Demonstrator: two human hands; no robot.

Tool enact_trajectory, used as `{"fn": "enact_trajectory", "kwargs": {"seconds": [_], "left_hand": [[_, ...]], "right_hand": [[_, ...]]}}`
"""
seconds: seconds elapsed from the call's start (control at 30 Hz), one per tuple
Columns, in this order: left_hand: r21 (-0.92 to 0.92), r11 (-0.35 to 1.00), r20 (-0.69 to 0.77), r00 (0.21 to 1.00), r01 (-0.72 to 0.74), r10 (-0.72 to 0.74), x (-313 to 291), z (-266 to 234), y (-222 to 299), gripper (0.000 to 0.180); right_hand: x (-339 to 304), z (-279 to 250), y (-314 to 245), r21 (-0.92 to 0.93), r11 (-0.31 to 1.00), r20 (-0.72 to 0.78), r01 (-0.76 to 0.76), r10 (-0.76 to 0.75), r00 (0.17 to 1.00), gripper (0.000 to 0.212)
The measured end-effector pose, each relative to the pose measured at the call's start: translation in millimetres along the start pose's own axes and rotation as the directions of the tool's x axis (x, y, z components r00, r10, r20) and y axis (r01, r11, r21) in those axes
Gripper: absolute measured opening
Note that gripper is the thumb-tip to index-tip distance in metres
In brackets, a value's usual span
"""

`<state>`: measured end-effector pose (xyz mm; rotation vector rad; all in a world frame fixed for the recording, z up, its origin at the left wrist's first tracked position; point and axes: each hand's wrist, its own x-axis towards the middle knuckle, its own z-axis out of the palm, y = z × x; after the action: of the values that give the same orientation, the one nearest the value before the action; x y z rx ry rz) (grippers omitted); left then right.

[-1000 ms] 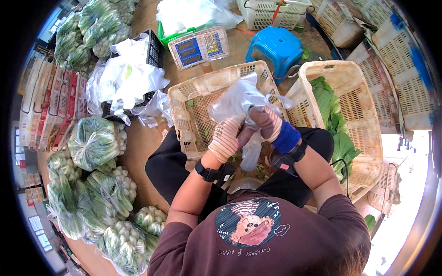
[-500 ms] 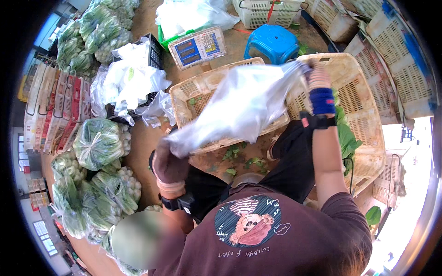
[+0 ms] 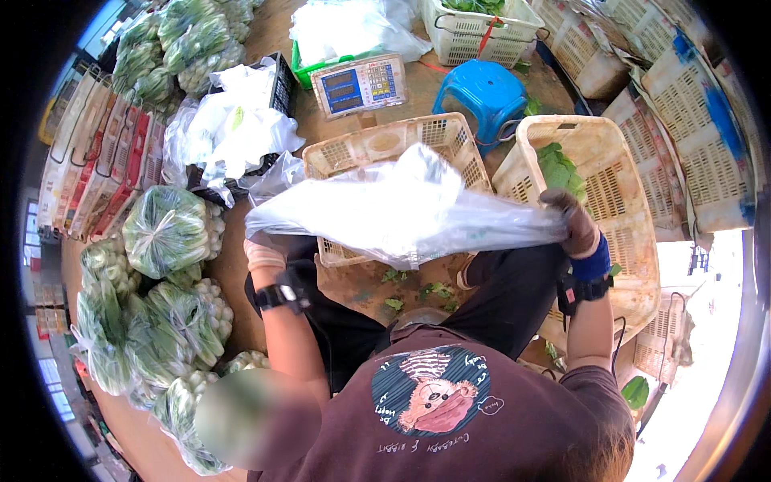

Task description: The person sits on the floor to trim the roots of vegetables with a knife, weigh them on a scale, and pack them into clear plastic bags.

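A clear plastic bag (image 3: pixel 377 213) is stretched wide between my hands, above the front of a tan plastic crate (image 3: pixel 365 149). My right hand (image 3: pixel 578 223), in a dark glove with a blue wristband, is closed around the bag's right end, near a second tan crate (image 3: pixel 634 209) holding some green leaves (image 3: pixel 560 170). At the other end my left hand (image 3: pixel 265 255) grips the bag; plastic covers its fingers, and only the pale glove cuff shows well. The bag hides part of the middle crate.
Bagged leafy greens (image 3: pixel 165 233) are piled at the left. White plastic bags (image 3: pixel 245 120) lie over a black crate beyond them. A digital scale display (image 3: pixel 359 86) and a blue stool (image 3: pixel 482 92) stand ahead. Stacked crates (image 3: pixel 683 128) line the right side.
My right hand has come down and slightly right with its end of the bag. My left hand has risen and moved left. The bag now stretches nearly level.
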<state>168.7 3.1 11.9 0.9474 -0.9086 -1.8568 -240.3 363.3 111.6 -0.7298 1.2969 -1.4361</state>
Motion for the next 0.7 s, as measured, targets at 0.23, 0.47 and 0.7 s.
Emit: {"fn": "enact_trajectory", "kwargs": {"seconds": [0.23,0.47,0.7], "left_hand": [[0.079,0.984,-0.174,0.974,0.160,-0.144,18.5,45.7,6.1,0.020],[0.642,0.269,0.616,0.692,-0.718,0.376,-105.6,230.8,54.6,0.031],[0.900,-0.381,0.414,0.690,-0.213,0.594,-20.3,121.6,48.2,0.032]], "right_hand": [[24.5,-14.6,9.4,-0.834,0.095,-0.489,-0.544,-0.587,0.645,0.062],[87.7,129.2,-21.5,-0.995,0.069,0.013,0.072,-0.625,0.781,0.057],[118.2,55.9,-27.2,-0.867,0.484,-0.187,0.119,-0.537,0.823,0.046]]}}
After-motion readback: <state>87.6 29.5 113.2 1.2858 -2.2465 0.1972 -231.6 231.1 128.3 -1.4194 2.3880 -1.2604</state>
